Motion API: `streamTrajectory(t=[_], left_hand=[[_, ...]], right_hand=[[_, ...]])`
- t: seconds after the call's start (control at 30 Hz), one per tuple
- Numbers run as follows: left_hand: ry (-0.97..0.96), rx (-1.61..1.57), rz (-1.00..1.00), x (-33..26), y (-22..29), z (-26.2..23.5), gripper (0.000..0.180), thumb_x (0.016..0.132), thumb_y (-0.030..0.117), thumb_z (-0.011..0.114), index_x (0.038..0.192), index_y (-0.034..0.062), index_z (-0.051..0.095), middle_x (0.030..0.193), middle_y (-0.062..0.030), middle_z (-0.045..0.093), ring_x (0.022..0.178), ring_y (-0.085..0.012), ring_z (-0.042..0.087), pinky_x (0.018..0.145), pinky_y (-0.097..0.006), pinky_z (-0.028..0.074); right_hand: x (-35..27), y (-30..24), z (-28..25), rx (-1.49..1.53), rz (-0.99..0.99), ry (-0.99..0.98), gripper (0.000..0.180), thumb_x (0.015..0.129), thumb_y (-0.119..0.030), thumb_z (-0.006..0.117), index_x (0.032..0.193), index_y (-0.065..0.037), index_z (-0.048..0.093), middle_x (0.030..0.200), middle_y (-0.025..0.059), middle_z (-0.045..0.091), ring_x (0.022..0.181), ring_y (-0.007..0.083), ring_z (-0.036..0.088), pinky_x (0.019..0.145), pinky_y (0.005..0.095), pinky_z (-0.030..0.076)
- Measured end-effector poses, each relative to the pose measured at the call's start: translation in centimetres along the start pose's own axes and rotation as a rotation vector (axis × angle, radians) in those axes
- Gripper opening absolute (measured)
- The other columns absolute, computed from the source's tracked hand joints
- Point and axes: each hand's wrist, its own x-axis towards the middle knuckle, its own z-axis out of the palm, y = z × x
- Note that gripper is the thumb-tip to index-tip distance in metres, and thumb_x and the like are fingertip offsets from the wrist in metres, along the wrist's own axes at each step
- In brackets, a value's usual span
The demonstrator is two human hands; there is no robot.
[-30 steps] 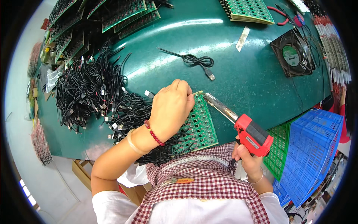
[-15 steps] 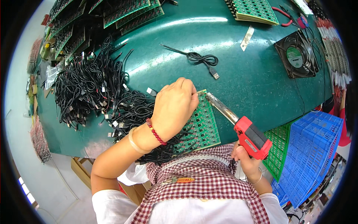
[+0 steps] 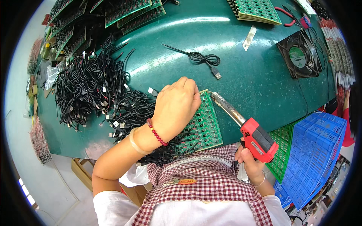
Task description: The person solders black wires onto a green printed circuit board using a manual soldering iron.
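My left hand (image 3: 177,101) is closed, knuckles up, over the far left part of a green circuit board panel (image 3: 208,126). Its fingertips are turned away, so what they pinch is hidden. In my right hand (image 3: 250,164) is a red soldering gun (image 3: 260,141), held by its grip. The gun's long metal barrel slants up and left, with its tip (image 3: 214,95) by the panel's far right corner. Black cables (image 3: 167,150) with stripped ends lie along the panel's left side, under my left wrist.
A big heap of black USB cables (image 3: 90,90) lies on the left; one coiled cable (image 3: 203,58) lies beyond my hands. Stacked circuit boards (image 3: 256,11) stand at the back. A fan (image 3: 299,54) is at the right, beside blue (image 3: 313,150) and green crates (image 3: 281,150).
The soldering gun has shifted slightly right, its tip drawing back from the panel's far corner. My left hand has stayed nearly still.
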Motion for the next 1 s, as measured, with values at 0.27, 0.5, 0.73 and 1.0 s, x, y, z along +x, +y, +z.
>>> streamTrajectory(t=[0.27,0.5,0.73,1.0], left_hand=[[-0.113,0.070,0.049,0.6,-0.1,-1.0,0.010,0.080,0.011,0.066,0.083,0.0044,0.059,0.077,-0.0099,0.058,0.071,-0.0300,0.059,0.068,-0.041,0.047],[-0.138,0.104,0.152,0.7,0.0,-0.8,0.010,0.080,0.009,0.065,0.084,0.0039,0.057,0.083,-0.0116,0.055,0.077,-0.0320,0.058,0.069,-0.041,0.046],[-0.156,-0.025,0.144,1.1,-0.4,-0.4,0.014,0.077,0.001,0.064,0.084,0.0012,0.052,0.080,-0.0149,0.054,0.077,-0.0350,0.057,0.069,-0.042,0.046],[-0.203,-0.007,0.212,1.6,-0.5,-0.6,0.012,0.075,0.002,0.063,0.081,0.0010,0.053,0.078,-0.0153,0.055,0.077,-0.0350,0.057,0.070,-0.043,0.047]], right_hand=[[-0.5,-0.2,-0.3,0.039,-0.003,0.027,0.032,0.092,-0.014,0.056,0.118,0.004,0.049,0.064,0.0080,0.054,0.050,0.0118,0.046,0.048,0.0264,0.043],[-1.0,0.2,-0.3,0.047,0.063,-0.013,0.032,0.092,-0.016,0.056,0.118,0.002,0.048,0.065,0.0086,0.054,0.051,0.0126,0.048,0.049,0.0279,0.044],[-1.0,0.3,-0.1,0.042,0.055,-0.006,0.031,0.092,-0.015,0.055,0.117,0.002,0.048,0.065,0.0091,0.054,0.050,0.0132,0.048,0.049,0.0289,0.044],[-1.2,0.6,0.2,0.073,0.081,0.001,0.029,0.092,-0.015,0.056,0.116,0.002,0.049,0.065,0.0083,0.054,0.052,0.0130,0.049,0.050,0.0289,0.045]])
